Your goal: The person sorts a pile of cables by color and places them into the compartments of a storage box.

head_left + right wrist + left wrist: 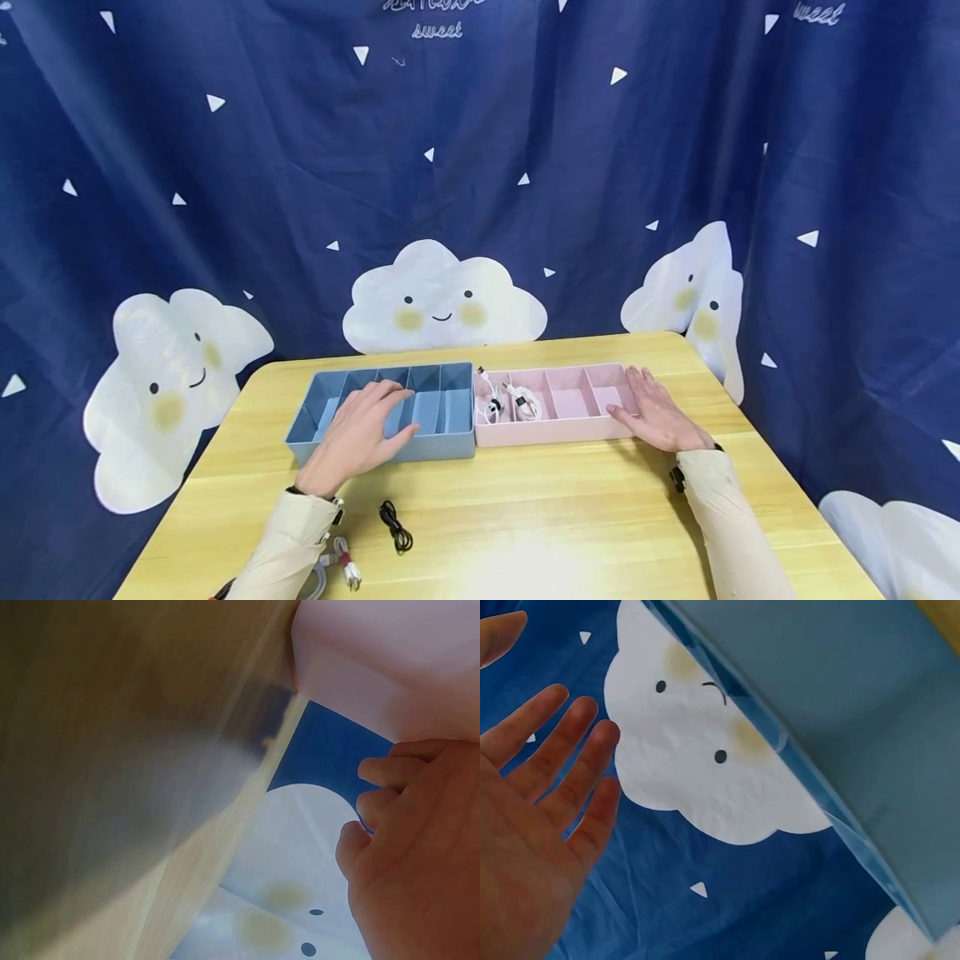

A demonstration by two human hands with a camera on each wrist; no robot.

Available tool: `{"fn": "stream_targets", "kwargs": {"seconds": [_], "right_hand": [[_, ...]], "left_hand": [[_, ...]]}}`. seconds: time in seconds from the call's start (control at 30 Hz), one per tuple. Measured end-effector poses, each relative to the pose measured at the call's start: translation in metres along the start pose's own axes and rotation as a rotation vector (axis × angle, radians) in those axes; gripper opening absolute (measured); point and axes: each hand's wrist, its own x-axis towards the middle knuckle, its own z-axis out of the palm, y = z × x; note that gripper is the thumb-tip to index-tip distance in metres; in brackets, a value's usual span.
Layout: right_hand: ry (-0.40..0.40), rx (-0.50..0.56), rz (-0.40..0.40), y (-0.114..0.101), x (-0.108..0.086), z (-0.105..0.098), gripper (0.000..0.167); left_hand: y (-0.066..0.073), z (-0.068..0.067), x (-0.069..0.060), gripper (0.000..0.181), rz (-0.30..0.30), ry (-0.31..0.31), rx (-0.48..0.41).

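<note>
Two bins end to end on the wood table (540, 492), toward its far edge: blue bin (427, 450) left, pink bin (543, 432) right, adjoining ends looking to be in contact. Left hand (357, 435) is over the front of the blue bin, digits apart, thumb well off the index finger, nothing held. Left wrist view agrees: palm and fingers spread, bin wall off to the side with a gap between. Right hand (660, 414) is at the outer end of the pink bin, fingers extended along the end wall, thumb apart near the front rim. Not wrapped round anything that I can see; can't tell if it's pressing. In the right wrist view the fingertips sit just by the pink wall. Pink bin has white cables in its two leftmost compartments: one white cable (492, 408) in the first, a coiled white cable (529, 407) in the second, each with a dark tie. On the table nearer the person: bundled black cable (395, 527), and left of it a white cable with red tie (347, 562), next to the left sleeve (281, 542), which hides part of that area. Behind it all, navy curtain (480, 183) with smiling clouds and white triangles.
</note>
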Motion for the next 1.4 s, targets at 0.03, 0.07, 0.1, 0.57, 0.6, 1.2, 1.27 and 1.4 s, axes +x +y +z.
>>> {"fn": "stream_targets", "kwargs": {"seconds": [0.03, 0.07, 0.1, 0.57, 0.6, 1.2, 1.27, 1.4], "right_hand": [[0.002, -0.001, 0.0, 0.0, 0.0, 0.0, 0.093], [0.003, -0.004, 0.0, 0.001, 0.001, -0.001, 0.093], [0.003, -0.004, 0.0, 0.001, 0.001, -0.001, 0.093], [0.002, -0.002, 0.001, 0.001, 0.003, -0.002, 0.094], [0.002, 0.0, 0.002, 0.001, 0.003, -0.002, 0.094], [0.004, -0.004, 0.002, 0.0, 0.001, -0.002, 0.094], [0.008, -0.001, 0.002, 0.0, 0.001, -0.002, 0.094], [0.013, -0.001, 0.0, 0.0, 0.0, -0.001, 0.093]], "left_hand": [[-0.001, 0.0, -0.003, 0.051, 0.0, 0.004, -0.001], [-0.002, 0.0, -0.006, 0.051, 0.001, 0.008, 0.002], [-0.003, 0.0, -0.008, 0.051, 0.001, 0.012, 0.006], [-0.004, 0.005, -0.053, 0.054, -0.056, 0.031, 0.005], [-0.003, 0.005, -0.055, 0.054, -0.063, 0.025, 0.001], [0.008, 0.019, -0.093, 0.058, -0.141, -0.133, 0.027], [0.009, 0.021, -0.097, 0.06, -0.151, -0.154, 0.037], [0.011, 0.023, -0.102, 0.064, -0.17, -0.205, 0.041]]}}
